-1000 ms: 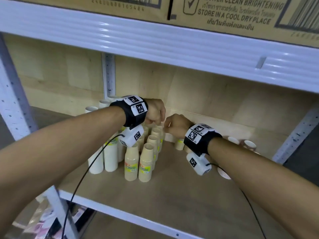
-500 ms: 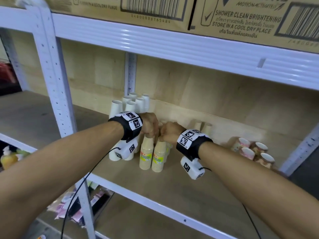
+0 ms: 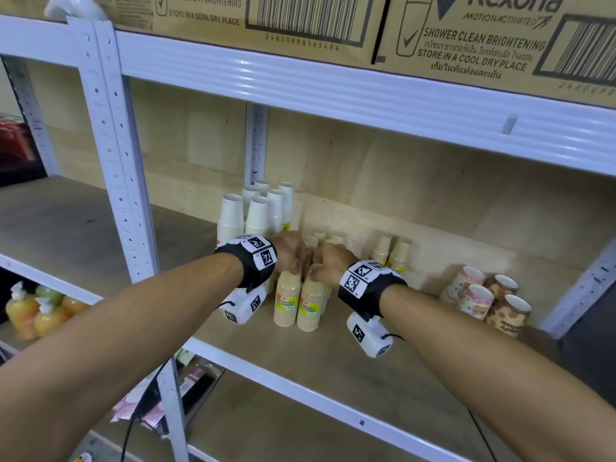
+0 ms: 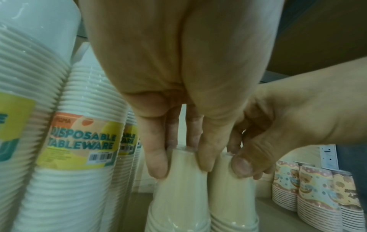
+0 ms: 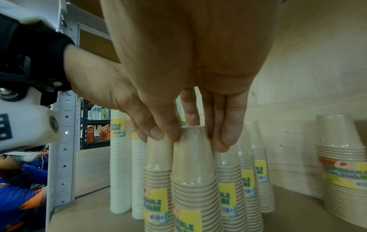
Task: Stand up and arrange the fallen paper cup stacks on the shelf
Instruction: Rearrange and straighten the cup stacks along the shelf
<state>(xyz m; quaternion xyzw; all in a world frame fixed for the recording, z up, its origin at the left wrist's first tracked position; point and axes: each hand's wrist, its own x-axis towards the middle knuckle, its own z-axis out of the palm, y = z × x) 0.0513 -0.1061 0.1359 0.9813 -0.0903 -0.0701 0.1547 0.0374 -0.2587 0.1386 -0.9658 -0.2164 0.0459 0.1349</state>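
Two beige paper cup stacks stand upright side by side at the front of a beige row on the shelf. My left hand [image 3: 290,260] pinches the top of the left beige stack [image 3: 286,301], fingers on both sides of its top cup [image 4: 179,180]. My right hand [image 3: 328,266] grips the top of the right beige stack [image 3: 311,306] between thumb and fingers [image 5: 224,139]. In the right wrist view that stack [image 5: 193,164] stands upright with a yellow label. More beige stacks stand behind this pair, partly hidden by my hands.
Tall white cup stacks [image 3: 256,211] stand at the left against the back wall. Two more beige stacks [image 3: 390,251] and several patterned stacks [image 3: 486,301] stand to the right. A white upright [image 3: 116,161] borders the left, a beam [image 3: 333,81] runs overhead. Shelf board [image 3: 366,361] lies in front.
Both hands have come down from above the rear of the beige row onto the tops of the two front stacks. The head view has pulled back and swung left.
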